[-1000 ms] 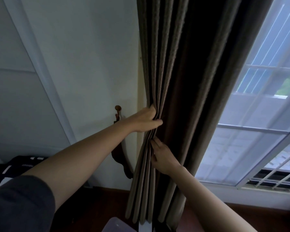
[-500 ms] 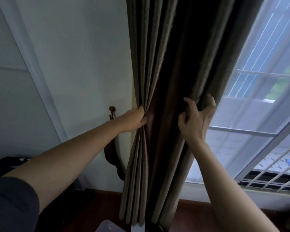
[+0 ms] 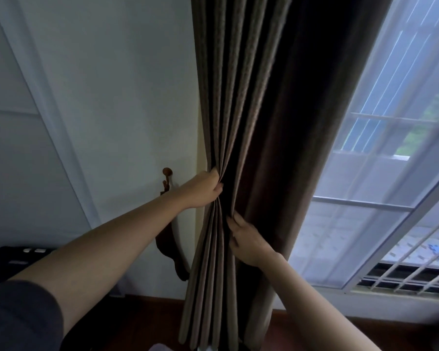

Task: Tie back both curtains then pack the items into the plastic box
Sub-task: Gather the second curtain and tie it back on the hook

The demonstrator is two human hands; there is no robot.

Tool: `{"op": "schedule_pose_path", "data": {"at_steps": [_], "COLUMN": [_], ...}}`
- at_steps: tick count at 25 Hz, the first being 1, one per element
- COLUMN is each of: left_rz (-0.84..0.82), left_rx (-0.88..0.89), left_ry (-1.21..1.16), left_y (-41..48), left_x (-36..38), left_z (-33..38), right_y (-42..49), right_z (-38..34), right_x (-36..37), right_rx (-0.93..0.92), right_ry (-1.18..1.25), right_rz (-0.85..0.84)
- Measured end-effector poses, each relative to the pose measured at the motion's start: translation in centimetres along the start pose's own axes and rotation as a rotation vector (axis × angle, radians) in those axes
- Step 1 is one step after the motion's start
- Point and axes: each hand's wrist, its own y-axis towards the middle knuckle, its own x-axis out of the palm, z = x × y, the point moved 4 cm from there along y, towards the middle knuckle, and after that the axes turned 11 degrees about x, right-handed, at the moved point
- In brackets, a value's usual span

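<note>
A dark brown pleated curtain (image 3: 254,117) hangs at the left side of the window. My left hand (image 3: 202,189) grips its gathered left folds at mid height, bunching them against the wall side. My right hand (image 3: 247,240) lies lower on the folds, fingertips pressed into the pleats just below the left hand. A brown wooden wall hook (image 3: 166,173) sits on the wall left of the curtain, and a dark brown tieback (image 3: 171,247) hangs from it. At the bottom edge a pale corner of a plastic box (image 3: 160,347) shows.
The window (image 3: 380,188) with white frame bars and an outer grille fills the right. A white wall (image 3: 107,102) is on the left, with a black object (image 3: 13,257) low at the left edge. A dark red-brown floor strip runs along the bottom.
My right hand left the curtain's right edge up by the window and came back down and left onto the gathered folds below my left hand. The left hand kept its grip.
</note>
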Motion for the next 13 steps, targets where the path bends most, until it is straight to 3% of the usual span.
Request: {"op": "schedule_pose_path", "data": {"at_steps": [9, 13], "left_rz": [-0.074, -0.030], "left_rx": [-0.050, -0.007], "left_ry": [-0.129, -0.002], "left_y": [0.8, 1.0], "left_x": [0.2, 0.3], "left_z": [1.5, 1.1], "right_y": [0.7, -0.2], "right_z": [-1.3, -0.9], "right_x": [1.0, 3.1], "right_rx": [0.037, -0.048], "right_ry": [-0.121, -0.216], "right_rz": [-0.012, -0.204]}}
